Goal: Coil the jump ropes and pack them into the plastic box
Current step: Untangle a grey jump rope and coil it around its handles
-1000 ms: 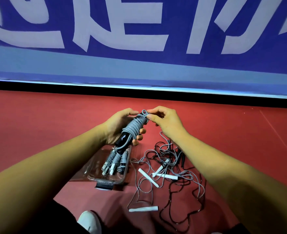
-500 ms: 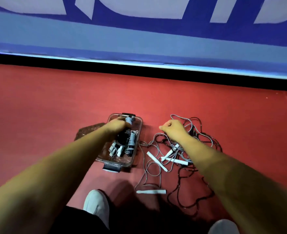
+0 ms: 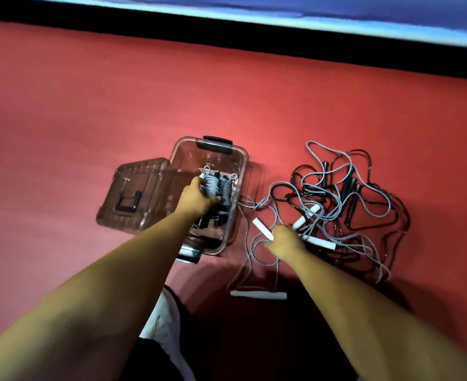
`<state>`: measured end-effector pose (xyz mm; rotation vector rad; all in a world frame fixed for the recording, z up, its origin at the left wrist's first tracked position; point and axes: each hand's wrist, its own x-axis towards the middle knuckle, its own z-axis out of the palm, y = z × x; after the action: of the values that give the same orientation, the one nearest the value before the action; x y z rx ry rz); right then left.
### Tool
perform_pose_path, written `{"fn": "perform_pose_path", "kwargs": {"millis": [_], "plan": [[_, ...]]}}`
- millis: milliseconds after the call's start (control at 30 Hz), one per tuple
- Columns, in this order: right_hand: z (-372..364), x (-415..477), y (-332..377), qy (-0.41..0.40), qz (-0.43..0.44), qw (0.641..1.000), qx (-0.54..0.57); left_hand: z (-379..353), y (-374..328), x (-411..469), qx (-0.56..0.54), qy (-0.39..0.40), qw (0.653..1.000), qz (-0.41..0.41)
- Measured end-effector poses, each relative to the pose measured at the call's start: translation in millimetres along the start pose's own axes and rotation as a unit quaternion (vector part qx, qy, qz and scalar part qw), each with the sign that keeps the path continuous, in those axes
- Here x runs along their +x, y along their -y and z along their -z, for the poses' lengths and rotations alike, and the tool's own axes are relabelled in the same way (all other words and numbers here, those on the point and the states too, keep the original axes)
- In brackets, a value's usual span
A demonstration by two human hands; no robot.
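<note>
Red floor [image 3: 89,105], dark strip along the far edge. Clear plastic box [image 3: 242,163] open, lid [image 3: 133,193] lying just left of the box. My left hand [image 3: 196,198] is inside the box, fingers clamped on a coiled grey rope [image 3: 211,185], with a second coil [image 3: 224,191] touching it. Right of the box is a loose rope tangle [image 3: 336,188]. My right hand [image 3: 286,242] is on the tangle, touching a white handle [image 3: 262,228]. Fingers curled under, can't tell if gripping.
</note>
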<state>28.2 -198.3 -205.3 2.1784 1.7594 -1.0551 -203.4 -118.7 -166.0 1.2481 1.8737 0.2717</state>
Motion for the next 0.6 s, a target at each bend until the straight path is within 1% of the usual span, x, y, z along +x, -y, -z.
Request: {"fn": "perform_pose_path", "kwargs": {"millis": [133,200,267,333,400,467,533,567,600], "plan": [[-20.1,3.0,-11.3,-0.043,0.015,0.996,-0.078,-13.2,6.1,11.9,-0.015,0.006,1.000,-0.011],[-23.2,2.9,-14.1,-0.042,0.003,0.995,-0.089,-14.8,1.6,11.6,-0.017,0.004,1.000,-0.005],[-18.0,2.0,-15.1,-0.025,-0.005,0.997,-0.078,-12.3,-4.7,8.2,-0.016,-0.026,1.000,0.004],[-3.6,-0.5,-15.1,-0.006,0.022,0.998,-0.066,-5.8,-9.0,3.6,0.009,-0.070,0.997,-0.006],[20.2,-2.0,-13.2,0.006,0.063,0.998,-0.026,4.9,-20.1,-6.0,0.034,-0.101,0.994,-0.037],[50.5,-10.8,-8.7,0.032,0.092,0.992,0.079,17.3,-40.2,-22.6,0.044,-0.096,0.990,-0.095],[80.1,-25.7,-3.9,0.069,0.112,0.977,0.166,26.8,-61.7,-41.9,0.066,-0.058,0.981,-0.171],[96.3,-36.8,-0.7,0.086,0.125,0.971,0.187,30.4,-74.5,-52.5,0.075,-0.029,0.975,-0.207],[108.3,-42.9,2.9,0.104,0.134,0.965,0.199,31.5,-85.0,-59.7,0.068,0.013,0.972,-0.224]]}}
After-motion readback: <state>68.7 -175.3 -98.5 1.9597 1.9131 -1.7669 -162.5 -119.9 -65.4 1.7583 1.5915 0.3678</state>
